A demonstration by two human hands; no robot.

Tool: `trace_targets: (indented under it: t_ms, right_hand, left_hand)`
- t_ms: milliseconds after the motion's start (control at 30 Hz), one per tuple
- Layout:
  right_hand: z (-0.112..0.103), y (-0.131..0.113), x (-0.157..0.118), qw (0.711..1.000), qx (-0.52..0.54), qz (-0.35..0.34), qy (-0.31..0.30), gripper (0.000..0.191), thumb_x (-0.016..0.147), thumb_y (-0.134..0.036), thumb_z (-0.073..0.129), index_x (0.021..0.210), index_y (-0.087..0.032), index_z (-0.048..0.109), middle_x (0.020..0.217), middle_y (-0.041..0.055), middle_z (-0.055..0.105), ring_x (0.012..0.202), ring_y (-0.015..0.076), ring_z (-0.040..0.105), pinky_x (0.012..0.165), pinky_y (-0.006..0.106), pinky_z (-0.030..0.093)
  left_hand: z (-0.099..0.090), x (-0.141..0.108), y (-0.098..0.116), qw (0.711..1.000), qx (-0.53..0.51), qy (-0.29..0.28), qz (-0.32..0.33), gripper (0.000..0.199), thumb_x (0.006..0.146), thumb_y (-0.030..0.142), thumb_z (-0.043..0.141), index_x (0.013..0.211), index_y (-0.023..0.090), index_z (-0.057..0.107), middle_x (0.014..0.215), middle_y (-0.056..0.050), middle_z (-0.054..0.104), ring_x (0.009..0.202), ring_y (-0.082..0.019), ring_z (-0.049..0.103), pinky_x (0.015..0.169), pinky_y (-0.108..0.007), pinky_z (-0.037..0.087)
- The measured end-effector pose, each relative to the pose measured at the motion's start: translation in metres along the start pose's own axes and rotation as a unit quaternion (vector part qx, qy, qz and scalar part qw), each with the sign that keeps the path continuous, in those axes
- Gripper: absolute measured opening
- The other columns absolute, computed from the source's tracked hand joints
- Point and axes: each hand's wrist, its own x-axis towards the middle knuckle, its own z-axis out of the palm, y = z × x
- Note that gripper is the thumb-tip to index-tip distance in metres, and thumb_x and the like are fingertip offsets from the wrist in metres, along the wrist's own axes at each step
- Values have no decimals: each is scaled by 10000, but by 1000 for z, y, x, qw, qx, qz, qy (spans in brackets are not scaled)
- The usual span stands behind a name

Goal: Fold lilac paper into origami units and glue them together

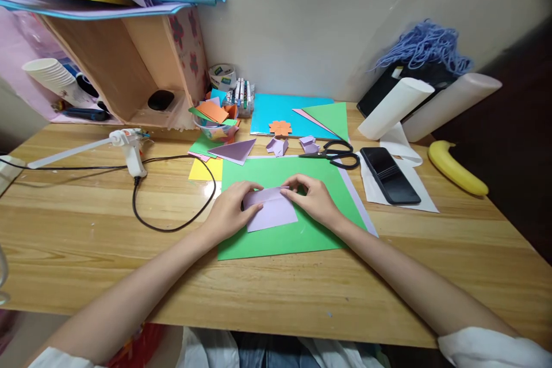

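A light purple sheet of paper (pixel 272 215) is held just over a large green sheet (pixel 319 236) on the table. My left hand (pixel 233 207) grips its left side, thumb on top and fingers behind. At its upper right corner my right hand (pixel 311 198) pinches the edge between thumb and fingers. The paper's far edge looks folded or creased. Beyond the hands lie black-handled scissors (pixel 338 153), two small purple folded paper pieces (pixel 277 146), an orange paper flower (pixel 280 127) and a purple paper triangle (pixel 235 150).
A white glue gun (pixel 130 152) with a looping black cord lies left. Behind stand a tub of paper scraps (pixel 215 121) and a wooden box (pixel 146 52). A phone (pixel 388 175), a banana (pixel 457 169) and white rolls (pixel 397 106) are right. A blue sheet (pixel 267 109) lies at the back.
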Motion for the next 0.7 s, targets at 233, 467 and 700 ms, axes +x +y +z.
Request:
trace_targets:
  t_ms: [233, 467, 700]
  right_hand:
    - [3, 5, -2, 1000, 12, -25, 5, 265, 715, -299, 645, 953, -185, 629, 768, 15, 628, 689, 143, 561, 625, 268, 426]
    - [2, -1, -3, 996, 0, -78, 37, 138, 771, -240, 603, 895, -187, 634, 776, 27, 627, 703, 147, 571, 627, 277, 446]
    - [3, -6, -9, 976, -72, -206, -11, 136, 806, -191, 548, 914, -203, 628, 884, 49, 651, 831, 179, 587, 761, 336, 465]
  left_hand:
    - [-1, 0, -1, 996, 90, 17, 24, 248, 836, 264, 499, 1070, 192, 536, 954, -66, 568, 901, -218, 513, 766, -353, 421]
    - [-6, 2, -2, 983, 156, 28, 95, 203, 871, 232, 454, 1025, 194, 580, 991, -65, 555, 922, -200, 506, 763, -324, 422]
    - [-1, -2, -1, 966, 236, -5, 107, 262, 896, 200, 397, 1101, 213, 560, 976, -57, 572, 851, -185, 529, 710, -306, 418]
